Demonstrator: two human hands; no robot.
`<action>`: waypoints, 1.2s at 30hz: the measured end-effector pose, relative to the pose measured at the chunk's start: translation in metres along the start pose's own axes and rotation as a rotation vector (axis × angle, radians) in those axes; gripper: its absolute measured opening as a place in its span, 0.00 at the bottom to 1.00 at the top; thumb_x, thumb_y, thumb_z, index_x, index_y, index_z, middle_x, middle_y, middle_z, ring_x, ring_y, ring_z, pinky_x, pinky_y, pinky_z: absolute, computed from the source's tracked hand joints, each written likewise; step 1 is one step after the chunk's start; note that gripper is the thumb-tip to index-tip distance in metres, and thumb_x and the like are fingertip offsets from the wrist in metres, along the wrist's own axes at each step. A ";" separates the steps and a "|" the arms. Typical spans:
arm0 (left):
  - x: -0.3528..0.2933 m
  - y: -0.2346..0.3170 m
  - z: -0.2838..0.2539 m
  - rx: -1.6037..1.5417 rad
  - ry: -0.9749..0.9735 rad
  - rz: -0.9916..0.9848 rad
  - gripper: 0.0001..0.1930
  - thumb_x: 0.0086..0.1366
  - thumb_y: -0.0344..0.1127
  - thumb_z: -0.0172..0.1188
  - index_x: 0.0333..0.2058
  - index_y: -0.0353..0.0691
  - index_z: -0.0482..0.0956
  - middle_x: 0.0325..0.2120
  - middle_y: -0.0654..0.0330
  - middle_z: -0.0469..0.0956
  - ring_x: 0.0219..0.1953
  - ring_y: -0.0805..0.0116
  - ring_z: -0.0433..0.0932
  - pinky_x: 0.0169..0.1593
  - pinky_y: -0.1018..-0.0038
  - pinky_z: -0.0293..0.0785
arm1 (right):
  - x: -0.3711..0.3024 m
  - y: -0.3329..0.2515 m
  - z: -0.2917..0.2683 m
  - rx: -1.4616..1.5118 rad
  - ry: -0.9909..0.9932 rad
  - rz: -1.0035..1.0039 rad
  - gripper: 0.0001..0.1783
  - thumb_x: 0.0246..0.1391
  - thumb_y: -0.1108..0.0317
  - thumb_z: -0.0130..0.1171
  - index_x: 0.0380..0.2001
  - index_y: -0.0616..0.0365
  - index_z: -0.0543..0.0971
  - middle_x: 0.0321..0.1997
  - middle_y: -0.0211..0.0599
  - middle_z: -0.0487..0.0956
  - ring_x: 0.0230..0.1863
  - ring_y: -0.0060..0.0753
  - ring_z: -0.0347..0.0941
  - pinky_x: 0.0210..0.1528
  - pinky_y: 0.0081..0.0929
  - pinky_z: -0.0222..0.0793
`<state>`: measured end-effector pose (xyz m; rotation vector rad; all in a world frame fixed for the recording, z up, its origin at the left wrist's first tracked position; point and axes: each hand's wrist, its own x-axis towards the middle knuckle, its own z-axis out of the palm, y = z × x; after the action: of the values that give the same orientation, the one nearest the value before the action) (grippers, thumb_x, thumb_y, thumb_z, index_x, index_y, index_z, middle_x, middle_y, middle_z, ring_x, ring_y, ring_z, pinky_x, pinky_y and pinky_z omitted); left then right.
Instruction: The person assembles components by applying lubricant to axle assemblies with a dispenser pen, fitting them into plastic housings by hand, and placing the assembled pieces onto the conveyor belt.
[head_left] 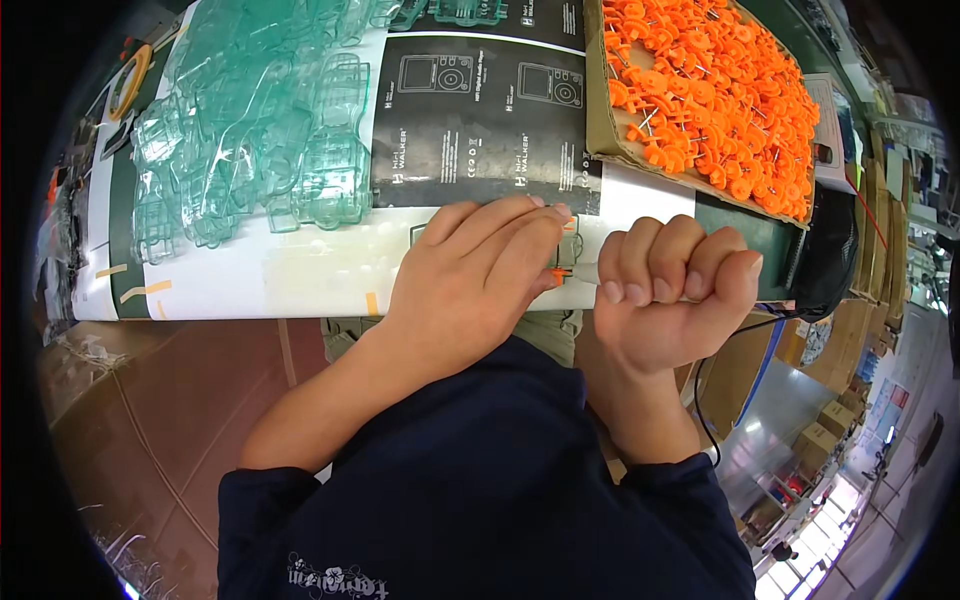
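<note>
At the table's point(210, 285) near edge, the right hand point(672, 290) is curled tight round a pale tool point(586, 272), its tip at an orange piece point(557, 277). The left hand point(475, 265) covers a green case point(575, 242); its grip is hidden. Farther off lie more cases point(250, 130), left, and a box point(597, 110) of orange parts point(710, 100), right.

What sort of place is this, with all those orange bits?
It's probably a workshop or small factory: many green plastic shells lie on a worktable, a box is heaped with orange parts, and cardboard cartons show at the right.
</note>
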<state>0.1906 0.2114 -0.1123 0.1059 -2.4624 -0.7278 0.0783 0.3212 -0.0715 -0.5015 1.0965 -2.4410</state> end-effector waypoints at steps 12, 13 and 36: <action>0.002 -0.001 0.001 -0.008 -0.009 -0.015 0.22 0.57 0.33 0.68 0.51 0.36 0.76 0.52 0.63 0.82 0.52 0.63 0.80 0.51 0.69 0.73 | -0.006 0.010 0.002 -0.219 -0.124 -0.084 0.25 0.74 0.50 0.39 0.20 0.45 0.59 0.14 0.25 0.59 0.13 0.21 0.52 0.14 0.22 0.51; 0.002 -0.002 0.002 -0.011 -0.001 -0.014 0.22 0.57 0.33 0.68 0.51 0.36 0.76 0.52 0.63 0.82 0.52 0.62 0.80 0.51 0.69 0.73 | -0.006 0.012 0.002 -0.230 -0.128 -0.078 0.25 0.74 0.50 0.40 0.20 0.45 0.59 0.14 0.25 0.59 0.13 0.21 0.52 0.14 0.22 0.50; 0.244 -0.136 -0.031 0.519 0.082 0.007 0.23 0.59 0.29 0.61 0.54 0.49 0.72 0.49 0.61 0.82 0.51 0.53 0.79 0.56 0.44 0.64 | -0.023 -0.013 -0.072 0.282 0.033 0.208 0.24 0.75 0.52 0.41 0.21 0.45 0.61 0.13 0.23 0.60 0.12 0.18 0.52 0.12 0.20 0.54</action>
<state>-0.0081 0.0257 -0.0406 0.3145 -2.5110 -0.0644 0.0605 0.3850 -0.1099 -0.2459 0.7559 -2.3727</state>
